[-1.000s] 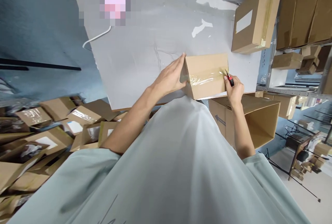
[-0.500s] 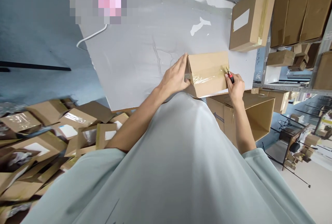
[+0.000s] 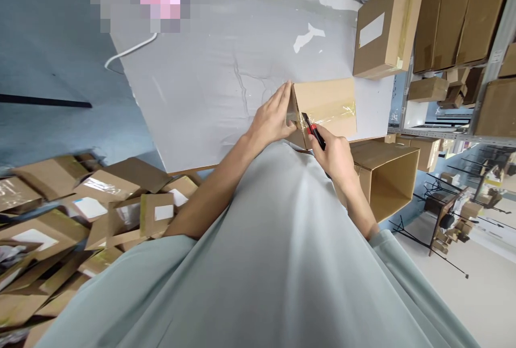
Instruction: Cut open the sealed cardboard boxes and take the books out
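Note:
A small cardboard box (image 3: 328,92) lies at the table's front edge, with shiny clear tape running along its top. My left hand (image 3: 271,115) rests against the box's left end, fingers stretched along that side and thumb lower down. Nothing shows inside that hand's grasp. My right hand (image 3: 334,155) is wrapped round a black and red box cutter (image 3: 316,134). The cutter's tip is at the left end of the tape, close to my left hand. Whether the blade has entered the cardboard cannot be made out.
A larger taped box (image 3: 381,30) stands at the table's (image 3: 201,95) far right. Below the right edge is an open carton (image 3: 393,181). Discarded boxes (image 3: 52,229) pile up on the floor at left. Shelving (image 3: 443,134) with boxes stands at right; a white cable (image 3: 131,49) hangs off the left edge.
My right hand has carried the box cutter from the box's right end to its left end. My left hand stays against the left side.

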The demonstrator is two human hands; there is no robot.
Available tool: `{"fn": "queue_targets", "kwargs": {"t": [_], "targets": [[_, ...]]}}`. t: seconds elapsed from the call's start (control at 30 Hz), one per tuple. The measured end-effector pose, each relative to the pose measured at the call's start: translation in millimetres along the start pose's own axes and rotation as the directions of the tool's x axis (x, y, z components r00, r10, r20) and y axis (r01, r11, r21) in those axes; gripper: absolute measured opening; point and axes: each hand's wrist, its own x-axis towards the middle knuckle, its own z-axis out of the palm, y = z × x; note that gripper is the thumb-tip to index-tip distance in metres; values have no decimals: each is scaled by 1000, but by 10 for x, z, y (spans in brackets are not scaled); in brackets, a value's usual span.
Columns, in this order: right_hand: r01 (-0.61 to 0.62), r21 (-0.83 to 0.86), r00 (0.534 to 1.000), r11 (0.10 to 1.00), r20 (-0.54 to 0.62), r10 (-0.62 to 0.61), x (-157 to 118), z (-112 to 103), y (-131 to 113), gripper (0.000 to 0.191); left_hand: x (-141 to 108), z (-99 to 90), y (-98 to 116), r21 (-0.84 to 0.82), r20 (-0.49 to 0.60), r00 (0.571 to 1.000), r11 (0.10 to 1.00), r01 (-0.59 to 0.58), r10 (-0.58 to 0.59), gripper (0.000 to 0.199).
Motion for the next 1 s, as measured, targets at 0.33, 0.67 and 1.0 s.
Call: {"fn": "queue_targets", "kwargs": {"t": [0.33, 0.67, 1.0], "targets": [[-63, -224, 991, 973, 104, 88, 147, -162, -362, 37, -2, -7, 10, -54, -14, 1000, 998, -11, 11, 100], [-109, -425, 959, 899, 195, 208, 55, -227, -677, 37, -42, -30, -54, -52, 45, 999, 998, -17, 20, 107], [-134, -366, 929, 921, 276, 245, -124, -81, -537, 35, 17, -56, -21, -55, 36, 998, 997, 46, -44, 106]]}}
